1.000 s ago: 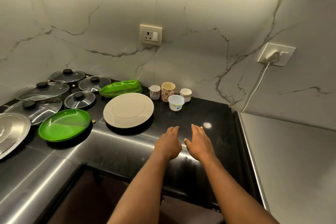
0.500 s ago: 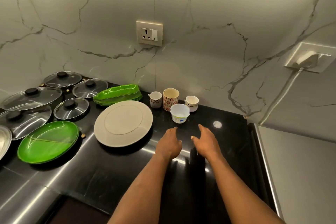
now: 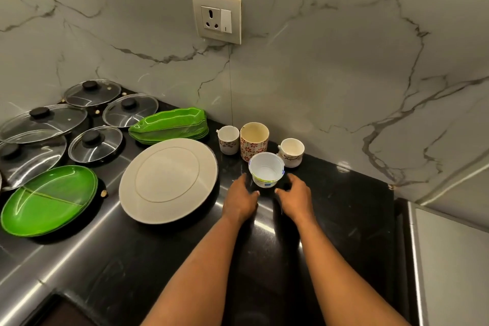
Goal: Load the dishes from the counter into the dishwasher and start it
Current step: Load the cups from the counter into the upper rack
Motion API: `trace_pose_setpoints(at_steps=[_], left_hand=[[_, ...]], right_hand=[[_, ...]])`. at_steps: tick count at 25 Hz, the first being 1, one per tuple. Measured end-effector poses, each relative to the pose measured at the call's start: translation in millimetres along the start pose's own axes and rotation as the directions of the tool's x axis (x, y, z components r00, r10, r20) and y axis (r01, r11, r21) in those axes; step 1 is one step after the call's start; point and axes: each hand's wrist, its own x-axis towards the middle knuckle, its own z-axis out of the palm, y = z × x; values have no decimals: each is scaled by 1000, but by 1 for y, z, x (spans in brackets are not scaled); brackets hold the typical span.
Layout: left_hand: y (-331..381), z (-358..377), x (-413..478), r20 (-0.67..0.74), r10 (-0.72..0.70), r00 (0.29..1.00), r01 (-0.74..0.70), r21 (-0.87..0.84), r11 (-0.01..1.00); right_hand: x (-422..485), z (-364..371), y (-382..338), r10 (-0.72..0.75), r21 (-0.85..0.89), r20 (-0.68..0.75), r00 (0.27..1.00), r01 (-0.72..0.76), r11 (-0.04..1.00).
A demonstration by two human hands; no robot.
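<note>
Cups (image 3: pixel 254 140) count 3, glass lids (image 3: pixel 91 140) 5, tub (image 3: pixel 266 171) 1.

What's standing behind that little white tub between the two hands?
Right behind the white tub stands a tall flower-patterned mug, flanked by a small cup and a white cup, then the marble wall. The tub hides the mug's base.

- Counter (image 3: pixel 344 219): polished black stone, glossy, with streaked reflections.
- Wall (image 3: pixel 344 74): smooth marble-look slab with a soft sheen.
- Glass lids (image 3: pixel 95 143): clear glass, shiny metal rims, matt black knobs.
- Green plate (image 3: pixel 50 200): glossy plastic.
- White plate (image 3: pixel 168 180): smooth, near-matt.
- Tub (image 3: pixel 266 169): thin white plastic.
- Floral cup (image 3: pixel 254 140): glazed ceramic.
</note>
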Motion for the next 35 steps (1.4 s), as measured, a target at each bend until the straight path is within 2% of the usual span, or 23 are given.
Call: trace_pose_setpoints(at_steps=[4, 8, 16, 22, 30, 35], left_hand=[[2, 9, 19, -25, 40, 999, -43, -143, 989], [-3, 14, 18, -52, 11, 999, -23, -234, 972], [-7, -8, -36, -16, 9, 1000, -13, -257, 966], [-39, -27, -84, -43, 88, 995, -95, -188, 978], [-109, -39, -172, 2, 223, 975, -219, -180, 959], [-155, -36, -240, 60, 274, 960, -261, -167, 951]], right_hand=[[15, 1, -4, -77, 92, 16, 997, 75, 993], [16, -1, 2, -111, 138, 40, 993, 104, 985], [-37, -3, 9, -129, 169, 30, 991, 123, 978], [-105, 3, 8, -147, 142, -26, 989, 149, 979], [-240, 24, 30, -123, 151, -169, 978, 149, 977], [-330, 35, 58, -112, 157, -184, 977, 142, 977]])
